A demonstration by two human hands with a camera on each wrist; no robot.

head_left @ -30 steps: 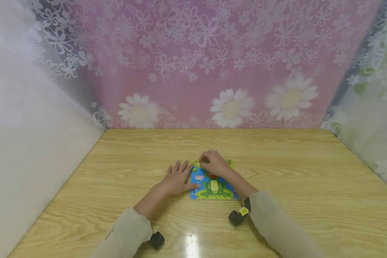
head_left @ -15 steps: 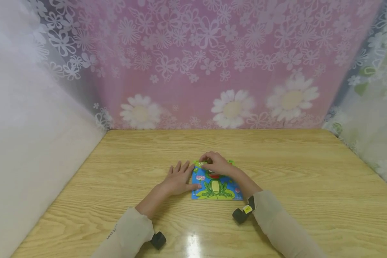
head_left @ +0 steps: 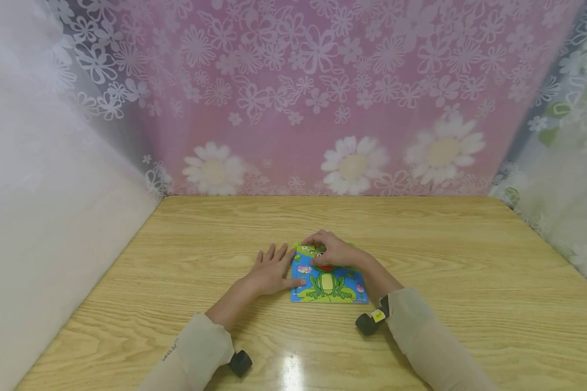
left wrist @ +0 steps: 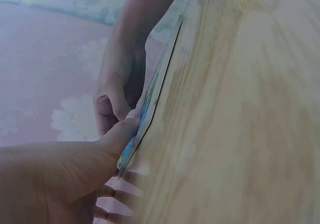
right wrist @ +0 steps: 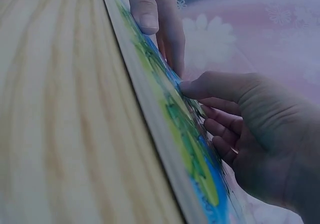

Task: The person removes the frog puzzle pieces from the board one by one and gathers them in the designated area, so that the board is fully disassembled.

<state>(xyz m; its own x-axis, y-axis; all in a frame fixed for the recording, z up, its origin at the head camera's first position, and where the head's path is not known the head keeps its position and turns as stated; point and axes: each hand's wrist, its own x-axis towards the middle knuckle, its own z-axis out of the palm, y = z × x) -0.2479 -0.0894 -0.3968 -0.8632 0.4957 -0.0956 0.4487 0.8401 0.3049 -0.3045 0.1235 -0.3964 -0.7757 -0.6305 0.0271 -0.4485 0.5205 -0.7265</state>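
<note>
A thin jigsaw puzzle board (head_left: 325,296) with a green frog on a blue ground lies flat on the wooden table. My left hand (head_left: 269,274) rests spread at its left edge, fingers on the table and thumb over the picture. In the left wrist view the left thumb (left wrist: 122,134) lies on the board's edge. Over the frog's head, my right hand (head_left: 335,251) touches the upper part of the picture, thumb and index finger apart around the frog's eye. The right wrist view shows the right thumb (right wrist: 192,87) on the surface, the other fingers bent beside it. The board's upper right is partly hidden.
The wooden table (head_left: 420,239) stretches around the board. A pink floral curtain (head_left: 274,108) hangs behind it, with pale cloth (head_left: 54,190) at the left and a flowered one at the right. Dark wrist cameras (head_left: 241,363) sit at both cuffs.
The right thumb has moved away from the index finger, toward me, and the gap between them shows more of the picture. The right wrist has shifted slightly right. The left hand has stayed in place.
</note>
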